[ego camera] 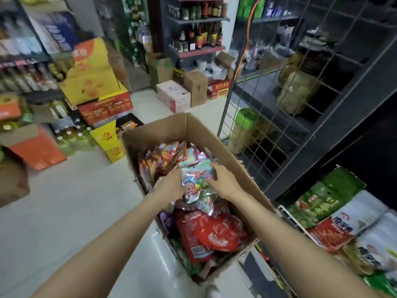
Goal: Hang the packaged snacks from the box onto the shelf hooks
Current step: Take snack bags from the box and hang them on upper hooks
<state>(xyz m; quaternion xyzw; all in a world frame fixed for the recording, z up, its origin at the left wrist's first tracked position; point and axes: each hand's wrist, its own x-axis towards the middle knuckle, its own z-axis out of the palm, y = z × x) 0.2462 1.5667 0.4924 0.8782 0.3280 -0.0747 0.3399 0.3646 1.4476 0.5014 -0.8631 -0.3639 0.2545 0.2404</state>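
Reaching into the box [234, 166], we grip a clear candy pack [196, 179] between both hands, left hand [169, 186] and right hand [224, 181] on its sides, above red packs [212, 233]; wire shelf [279, 104] stands beside.

Both hands' fingertips are hidden among packets; bottle labels [198, 37] blur.

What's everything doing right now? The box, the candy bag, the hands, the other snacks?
Box: open, flaps up, full of snack bags.
Candy bag: in the box, held between both hands, not lifted out yet.
Left hand: gripping the candy bag's left edge.
Right hand: gripping the candy bag's right edge.
Red bags: lying loose in the box, untouched.
Wire rack: upright beside the box, nothing hung on it.
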